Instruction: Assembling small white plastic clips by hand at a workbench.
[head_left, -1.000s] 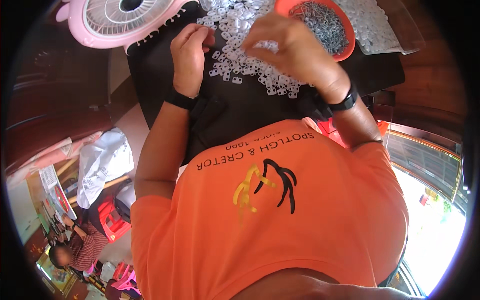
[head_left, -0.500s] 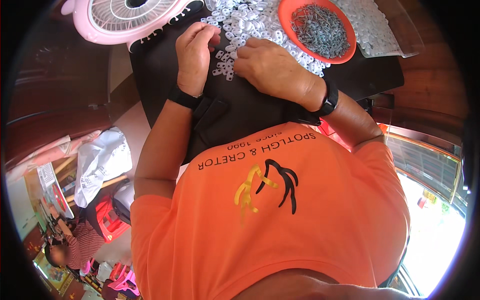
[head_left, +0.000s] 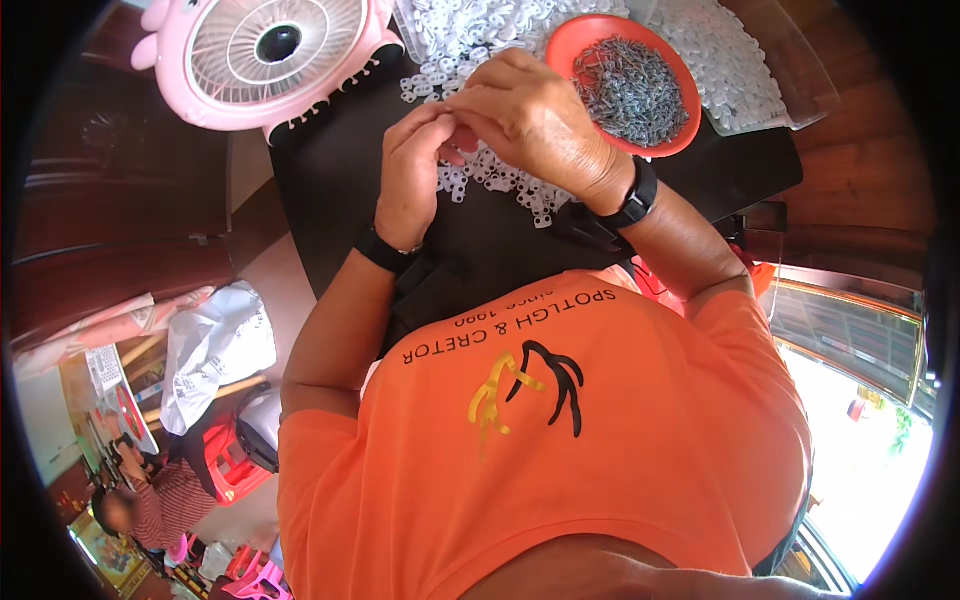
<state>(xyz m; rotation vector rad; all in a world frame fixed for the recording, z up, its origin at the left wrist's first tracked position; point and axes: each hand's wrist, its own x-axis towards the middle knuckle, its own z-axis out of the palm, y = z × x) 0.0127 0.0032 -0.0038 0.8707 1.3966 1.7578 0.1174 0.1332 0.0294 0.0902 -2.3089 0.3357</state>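
Observation:
My left hand (head_left: 412, 170) and my right hand (head_left: 525, 118) meet above the black tabletop (head_left: 340, 180), fingertips pinched together. Whatever is between the fingers is too small or hidden to make out. Under and behind them spread many small white plastic pieces with holes (head_left: 545, 200), some partly covered by my hands. Close to my right hand stands an orange bowl (head_left: 692, 130) filled with small grey metal nails or screws.
A pink fan (head_left: 215, 110) stands at the far left of the table. Beyond the bowl is a clear tray (head_left: 815, 112) of small whitish pieces. Another person (head_left: 175, 505) is at the lower left, near a red stool (head_left: 235, 470) and a white plastic bag (head_left: 215, 350).
My right hand has lifted from the white pieces and come to my left hand; their fingertips now meet. White pieces near me are more spread out. The view has shifted slightly.

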